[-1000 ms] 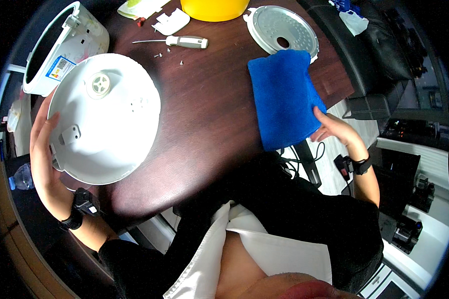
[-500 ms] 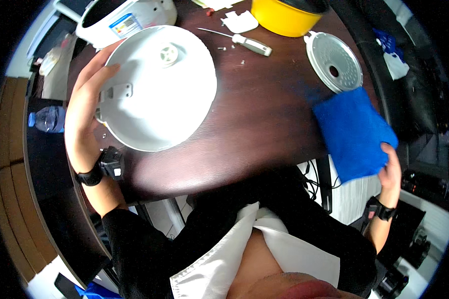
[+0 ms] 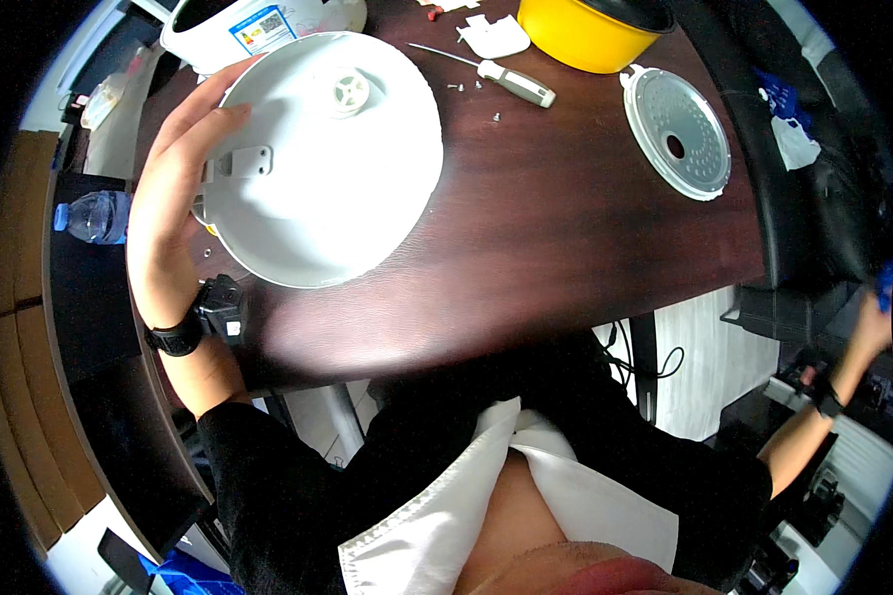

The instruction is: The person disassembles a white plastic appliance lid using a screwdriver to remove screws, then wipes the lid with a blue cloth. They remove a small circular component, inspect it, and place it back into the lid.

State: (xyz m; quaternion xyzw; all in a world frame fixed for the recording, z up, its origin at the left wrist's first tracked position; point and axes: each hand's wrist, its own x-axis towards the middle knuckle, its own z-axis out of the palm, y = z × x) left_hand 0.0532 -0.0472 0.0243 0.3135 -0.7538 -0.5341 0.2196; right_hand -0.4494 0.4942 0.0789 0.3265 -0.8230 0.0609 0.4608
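With the white round cover (image 3: pixel 337 203) taken as the clock's centre and twelve o'clock pointing away from the person, the left hand (image 3: pixel 169 198) sits at nine o'clock, holding the rim, its thumb over the inner face at ten and its fingers curling behind the edge. The cover turns its hollow side up, over the left part of the dark wooden table (image 3: pixel 546 218); whether its underside rests there cannot be told. Inside it, a small spoked wheel (image 3: pixel 348 92) sits just past twelve and a bracket (image 3: pixel 253 161) with two holes at nine. The right hand (image 3: pixel 871 322) is stretched out well apart, between three and four o'clock, beyond the table edge; a bit of blue cloth (image 3: pixel 885 283) shows at its fingers, but blur and the rim of the view hide how closed the grip is. Each wrist wears a black strap (image 3: pixel 176 337). A white housing (image 3: pixel 313 18) with a label stands at eleven, partly behind the cover. Toward two o'clock lie loose screws (image 3: pixel 497 117), a screwdriver (image 3: pixel 519 85) with a pale handle, a flat white piece (image 3: pixel 496 38) and, farther along, a yellow pot (image 3: pixel 585 40). A grey perforated disc (image 3: pixel 693 121) lies at three, and a clear bottle (image 3: pixel 99 218) with a blue cap is near nine, beyond the left hand.
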